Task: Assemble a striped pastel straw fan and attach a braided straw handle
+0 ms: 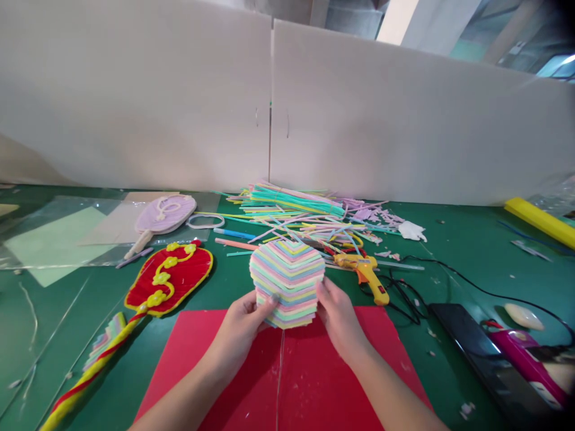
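Observation:
Between my hands is a flat, rounded panel of pipe cleaners (pixel 287 281) with zigzag stripes in pink, yellow, blue, mint and lilac. My left hand (pixel 245 320) grips its lower left edge, thumb on the front face. At the right edge, my right hand (pixel 336 311) pinches it, with the fingers partly hidden behind. The panel is held up above a red board (pixel 215 383) on the green table. A yellow glue gun (pixel 366 272) lies just beyond my right hand.
Loose pipe cleaners (pixel 291 203) are heaped at the back. Left are a red fan with yellow flowers (pixel 179 281) and a lilac fan (pixel 164 215). A phone (pixel 471 347), a magenta power strip (pixel 525 359) and a black cord (pixel 476 281) lie right. A pale partition (pixel 135 96) stands behind.

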Tool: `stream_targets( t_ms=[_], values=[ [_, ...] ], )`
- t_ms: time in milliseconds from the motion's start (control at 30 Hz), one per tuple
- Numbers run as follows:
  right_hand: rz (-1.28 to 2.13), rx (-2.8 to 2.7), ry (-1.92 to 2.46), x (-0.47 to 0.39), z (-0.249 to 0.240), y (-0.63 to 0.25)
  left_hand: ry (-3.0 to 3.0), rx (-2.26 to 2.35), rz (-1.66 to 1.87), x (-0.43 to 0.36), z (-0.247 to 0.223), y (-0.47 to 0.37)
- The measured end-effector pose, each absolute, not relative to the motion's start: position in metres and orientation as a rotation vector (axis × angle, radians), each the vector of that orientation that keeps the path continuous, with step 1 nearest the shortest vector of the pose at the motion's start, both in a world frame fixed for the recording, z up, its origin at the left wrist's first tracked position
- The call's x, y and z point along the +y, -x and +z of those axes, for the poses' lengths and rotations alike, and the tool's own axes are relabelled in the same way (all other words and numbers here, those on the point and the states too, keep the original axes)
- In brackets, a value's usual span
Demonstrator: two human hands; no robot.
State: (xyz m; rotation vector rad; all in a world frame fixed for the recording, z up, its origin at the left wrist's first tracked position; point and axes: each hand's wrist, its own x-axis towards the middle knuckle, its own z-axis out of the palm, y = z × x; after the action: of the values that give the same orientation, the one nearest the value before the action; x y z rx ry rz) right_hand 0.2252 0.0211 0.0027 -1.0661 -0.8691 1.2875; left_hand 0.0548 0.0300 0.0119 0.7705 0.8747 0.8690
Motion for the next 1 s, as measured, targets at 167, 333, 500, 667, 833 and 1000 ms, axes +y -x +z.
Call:
stream_targets(
  t_ms=[167, 333, 500, 667, 833, 1000],
  values=[
    [1.415, -0.974, 1.047, 0.017, 0.007, -0.22, -0.759, 0.909, 0.929, 0.031, 0.012, -0.056],
    [1.335, -1.011, 1.099, 0.016, 0.005, -0.221, -0.869, 0.908, 0.922, 0.033, 0.004, -0.053],
    [1.396, -0.891, 1.046, 0.017, 0.004, -0.218, -1.037, 0.976, 0.92, 0.031, 0.007, -0.054],
    [1.356, -0.637, 0.989, 0.022, 0.005, -0.222, -1.314, 1.124, 0.983, 0.031, 0.011, -0.054],
    [1.243, -0.566, 1.02, 0.025, 0.011, -0.23, -2.357, 1.277, 1.013, 0.027, 0.011, -0.047],
    [1.275, -0.588, 0.977, 0.023, 0.011, -0.226, -2.987, 0.838, 0.87, 0.017, 0.017, -0.044]
  ],
)
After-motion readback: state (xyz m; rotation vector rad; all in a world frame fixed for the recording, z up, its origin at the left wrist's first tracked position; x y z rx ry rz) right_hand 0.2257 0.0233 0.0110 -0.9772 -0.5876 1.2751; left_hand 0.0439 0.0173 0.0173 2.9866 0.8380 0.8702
